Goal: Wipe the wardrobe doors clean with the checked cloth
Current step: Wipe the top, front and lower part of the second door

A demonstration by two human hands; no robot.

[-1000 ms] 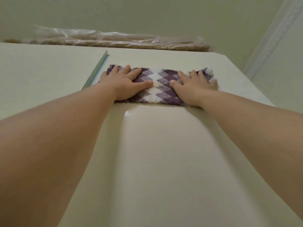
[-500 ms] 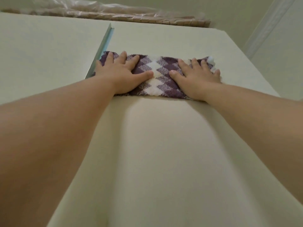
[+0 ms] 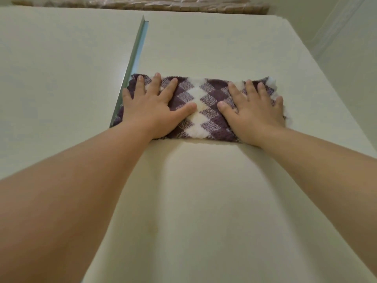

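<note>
Checked cloth point(image 3: 201, 108): lower on the right wardrobe door point(image 3: 204, 201) than a second before. Left hand point(image 3: 152, 110) and right hand point(image 3: 254, 112) pressed flat, fingers spread, gripping nothing. Door edge point(image 3: 133, 64) at 9 o'clock; wrapped bundle point(image 3: 142, 4) at 12.

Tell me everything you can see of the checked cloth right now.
The checked cloth is a fluffy purple, lilac and white diamond-check towel, apparently folded into a long band. It lies flat across the pale wardrobe door, its left end at the metal edge strip. The left hand and right hand press on it, palms down, fingers spread.

Fluffy checked cloth point(image 3: 201, 108); smooth matt door point(image 3: 204, 211).
</note>
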